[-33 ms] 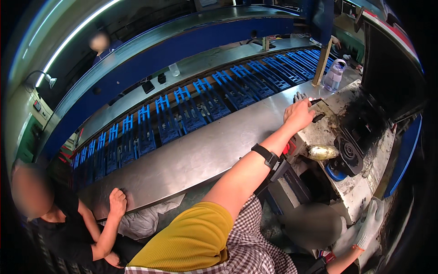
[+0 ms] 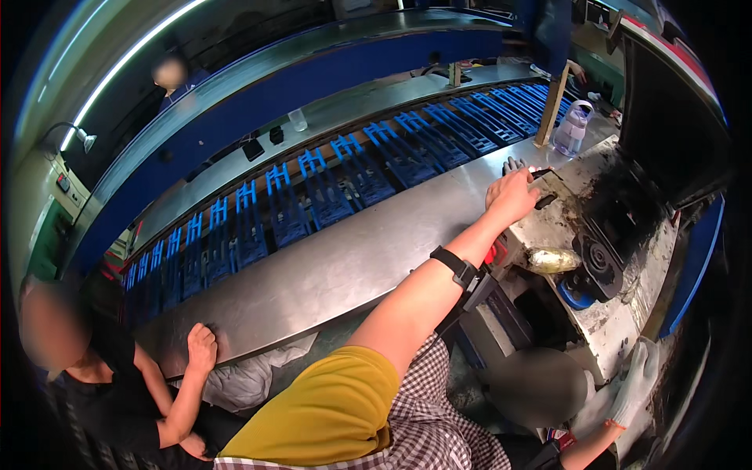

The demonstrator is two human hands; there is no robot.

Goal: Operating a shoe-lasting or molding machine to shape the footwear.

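A: Head view. Edges and room?
B: Steel counter (image 2: pixel 352 243) runs lower left to upper right; near edge passes under the left forearm (image 2: pixel 415 313) mid-frame. Far side is bounded by a row of blue brackets (image 2: pixel 311 160), then a blue beam (image 2: pixel 313 84) across the top. Room to move is on the metal left of the forearm.
A: Right side?
B: Tighter. Stained bench (image 2: pixel 642 270) carries a yellowish wrapped roll (image 2: pixel 552 261) and a black round fitting (image 2: pixel 600 262). Tall dark panel (image 2: pixel 677 117) upper right, blue curved panel (image 2: pixel 695 266) at the right rim. Wooden post (image 2: pixel 551 110) and clear bottle (image 2: pixel 573 133) stand just past the left hand (image 2: pixel 509 193), upper right.
A: Other people?
B: Co-worker (image 2: pixel 117 392) lower left, one fist on the counter edge, well apart from the left hand.
A: Left hand and its thing?
B: Bare, fingers partly curled. Slim dark piece (image 2: pixel 540 174) is at the fingertips, just up and right of the knuckles. Can't tell if gripped. Grey glove-like shape (image 2: pixel 513 164) just above; small black piece (image 2: pixel 546 202) to the right.
A: Right hand?
B: Right hand (image 2: pixel 633 384), lower right, white glove, fingers fairly straight, by the bench edge. Palm side hidden; can't tell if it has hold of anything.
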